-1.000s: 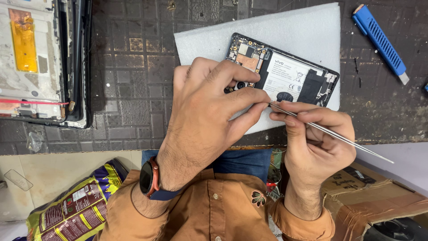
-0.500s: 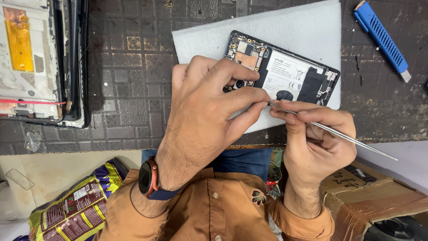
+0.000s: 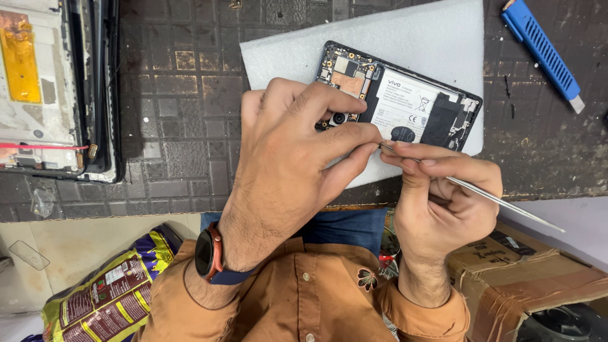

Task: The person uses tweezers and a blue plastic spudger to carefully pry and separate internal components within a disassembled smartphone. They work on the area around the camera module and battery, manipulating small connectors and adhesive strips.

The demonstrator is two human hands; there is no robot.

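An opened smartphone [image 3: 405, 104], back cover off with battery and circuit board showing, lies on a white foam pad [image 3: 405, 38]. My left hand [image 3: 297, 152] rests over the phone's lower left part, thumb and forefinger pinched together at the phone's near edge. My right hand [image 3: 443, 196] holds thin metal tweezers [image 3: 494, 197]; their tip meets my left fingertips beside the battery. The phone's lower edge is hidden under my hands.
A dismantled display frame [image 3: 50, 88] with a yellow strip lies at the far left of the dark tiled mat [image 3: 183, 126]. A blue utility knife [image 3: 541, 50] sits top right. A snack bag [image 3: 107, 291] and a cardboard box [image 3: 532, 278] lie below the bench edge.
Both hands stay at the phone's near edge; the tweezers' free end has dipped slightly. Otherwise nothing has visibly moved.
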